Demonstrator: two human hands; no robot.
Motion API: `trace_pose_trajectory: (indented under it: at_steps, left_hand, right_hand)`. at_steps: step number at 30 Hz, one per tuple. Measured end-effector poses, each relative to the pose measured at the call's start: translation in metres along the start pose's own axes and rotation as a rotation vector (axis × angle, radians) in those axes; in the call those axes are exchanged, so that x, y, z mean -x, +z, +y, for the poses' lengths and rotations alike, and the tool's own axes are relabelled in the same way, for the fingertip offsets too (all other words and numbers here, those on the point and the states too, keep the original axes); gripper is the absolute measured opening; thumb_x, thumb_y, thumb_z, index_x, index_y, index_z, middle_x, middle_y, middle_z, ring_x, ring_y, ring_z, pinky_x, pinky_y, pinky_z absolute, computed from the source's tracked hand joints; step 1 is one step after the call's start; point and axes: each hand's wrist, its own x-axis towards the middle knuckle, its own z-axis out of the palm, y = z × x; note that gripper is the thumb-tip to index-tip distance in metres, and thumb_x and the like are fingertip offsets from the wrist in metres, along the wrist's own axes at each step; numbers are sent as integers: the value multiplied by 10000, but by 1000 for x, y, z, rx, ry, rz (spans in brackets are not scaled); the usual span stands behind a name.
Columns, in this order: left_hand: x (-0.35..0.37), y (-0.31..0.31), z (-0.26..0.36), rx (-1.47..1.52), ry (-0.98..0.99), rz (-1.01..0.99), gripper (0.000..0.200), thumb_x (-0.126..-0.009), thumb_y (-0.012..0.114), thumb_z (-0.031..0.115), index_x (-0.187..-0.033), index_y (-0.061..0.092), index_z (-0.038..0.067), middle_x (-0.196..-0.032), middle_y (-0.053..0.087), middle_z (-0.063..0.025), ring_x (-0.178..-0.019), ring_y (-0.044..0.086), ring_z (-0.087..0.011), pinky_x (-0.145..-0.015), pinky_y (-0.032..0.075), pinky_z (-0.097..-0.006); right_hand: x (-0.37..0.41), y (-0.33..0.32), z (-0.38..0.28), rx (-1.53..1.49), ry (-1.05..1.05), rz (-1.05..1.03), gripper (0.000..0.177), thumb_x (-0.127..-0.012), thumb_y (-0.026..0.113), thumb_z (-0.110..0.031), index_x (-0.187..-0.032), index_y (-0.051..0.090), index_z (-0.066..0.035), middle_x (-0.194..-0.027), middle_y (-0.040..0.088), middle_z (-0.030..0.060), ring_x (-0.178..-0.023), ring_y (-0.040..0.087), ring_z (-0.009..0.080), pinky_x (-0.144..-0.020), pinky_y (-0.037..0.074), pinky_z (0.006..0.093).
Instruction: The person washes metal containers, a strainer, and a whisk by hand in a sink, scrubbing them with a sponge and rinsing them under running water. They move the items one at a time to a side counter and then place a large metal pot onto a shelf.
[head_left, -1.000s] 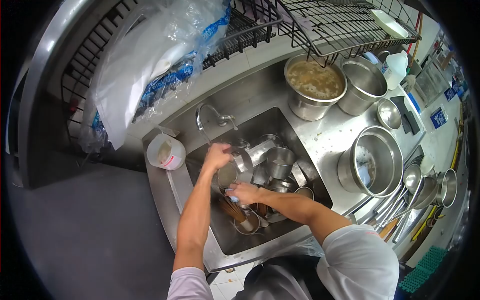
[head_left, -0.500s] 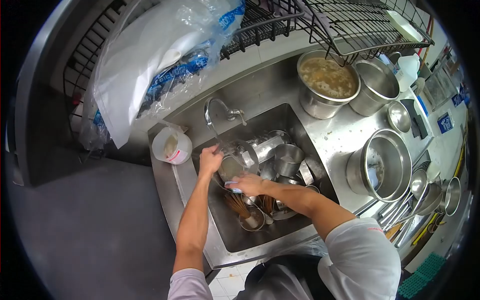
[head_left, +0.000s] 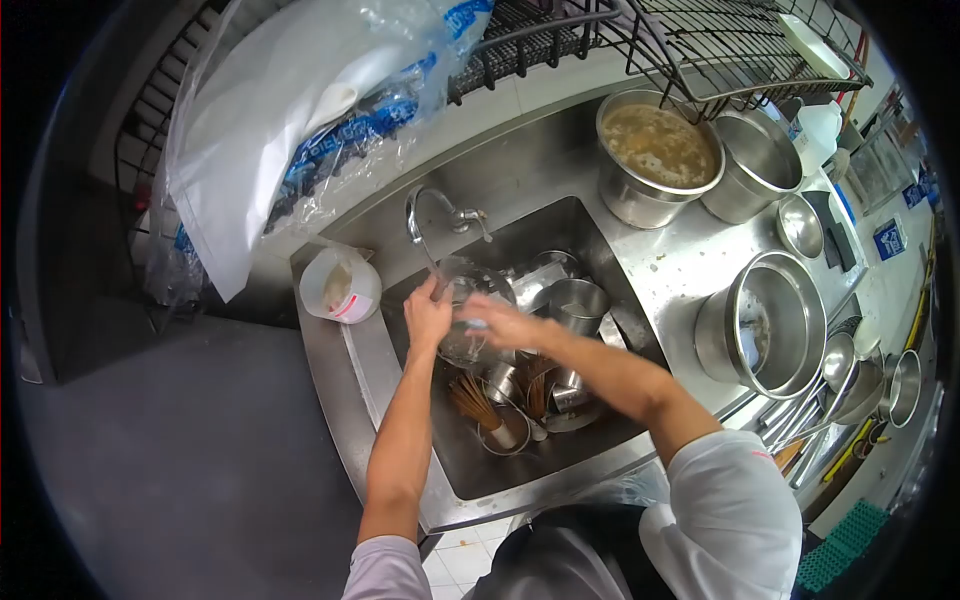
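Observation:
My left hand (head_left: 430,314) is closed on the rim of a clear, see-through container (head_left: 466,348) held tilted beneath the tap (head_left: 428,206) in the sink. Water appears to run down beside my fingers. Over the container's near side is my right hand (head_left: 508,326), smeared by motion, with a small white-and-blue pad (head_left: 476,323) partly hidden in its fingers. Below my hands, brown chopsticks (head_left: 474,402) stand in a metal holder. A steel pot (head_left: 578,303) and other metalware lie in the sink (head_left: 465,470).
A white tub (head_left: 340,285) stands on the sink's left rim. On the right counter are a pot of brown liquid (head_left: 660,150), another steel pot (head_left: 755,155), a large steel pot (head_left: 762,325) and a small bowl (head_left: 800,227). A wire rack (head_left: 700,60) overhangs the back.
My right hand has moved up and away from me with the pad, from the container's lower edge toward its upper part. My left hand and the container have shifted slightly right.

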Motion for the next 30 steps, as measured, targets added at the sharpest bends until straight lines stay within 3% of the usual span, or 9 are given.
trace_pose_trajectory:
  at_steps: [2, 5, 8, 11, 14, 18, 21, 26, 30]
  left_hand:
    - [-1, 2, -6, 61, -24, 3, 399, -867, 674, 222, -1206, 662, 13, -1061, 713, -208, -1023, 694, -285, -903, 495, -350]
    - [-3, 8, 1, 191, -15, 58, 398, -864, 689, 174, -1213, 655, -15, -1091, 715, -198, -1010, 687, -213, -911, 485, -315]
    - [1, 17, 12, 257, 11, 137, 393, -861, 690, 125, -1219, 648, -29, -1123, 706, -201, -1019, 679, -208, -914, 484, -313]
    - [12, 28, 9, 303, -15, 179, 392, -858, 689, 98, -1225, 645, -32, -1152, 696, -200, -1034, 670, -205, -917, 483, -313]
    - [22, 40, 4, 464, 15, 342, 399, -852, 688, 74, -1237, 644, -21, -1180, 689, -182, -1060, 654, -198, -927, 482, -309]
    - [9, 16, 0, 311, 145, 335, 423, -828, 696, 68, -1237, 640, -23, -1099, 714, -179, -977, 685, -202, -859, 516, -320]
    - [-13, -21, 23, 365, -103, 258, 432, -838, 713, 159, -1241, 651, 13, -1087, 714, -200, -955, 688, -226, -863, 507, -337]
    - [-20, -34, 10, 130, 20, 338, 454, -830, 724, 192, -1240, 649, 12, -1103, 703, -214, -983, 690, -304, -907, 490, -359]
    - [0, 3, -17, 214, 64, 319, 440, -818, 725, 160, -1224, 655, 7, -1140, 691, -209, -1043, 677, -315, -916, 486, -364]
  right_hand:
    - [8, -19, 18, 531, -241, 48, 680, -674, 678, -48, -1332, 512, -87, -1114, 562, 153, -1074, 535, 343, -988, 380, 444]
    - [28, 26, 55, 623, -115, -134, 721, -625, 709, -107, -1311, 512, -6, -1096, 614, 175, -1087, 566, 334, -1000, 386, 440]
    - [17, 68, 28, -48, 515, -253, 520, -718, 571, -69, -1213, 581, 91, -1257, 594, 279, -1232, 551, 375, -1040, 432, 441]
    - [13, 93, 11, -561, 727, 75, 563, -738, 521, -10, -1296, 551, 59, -1200, 617, 285, -1169, 584, 388, -991, 454, 406]
    - [-5, 89, -17, -1115, 512, 553, 491, -733, 498, 21, -1210, 615, 1, -1097, 624, 221, -1051, 580, 388, -936, 447, 410]
    - [26, 67, -27, -207, 5, 309, 148, -712, 573, 8, -844, 575, -60, -935, 497, 130, -951, 500, 325, -887, 399, 420]
    - [59, 68, 2, 249, -105, 33, 79, -724, 593, -1, -765, 551, -53, -976, 511, 145, -977, 511, 343, -841, 406, 439]
    - [45, 43, -8, -107, 240, 532, 94, -738, 526, 66, -718, 559, -20, -747, 524, 160, -748, 569, 371, -675, 502, 417]
    - [43, 20, 10, 8, 374, 622, 162, -731, 585, -17, -882, 638, -42, -896, 582, 150, -855, 613, 358, -766, 515, 436]
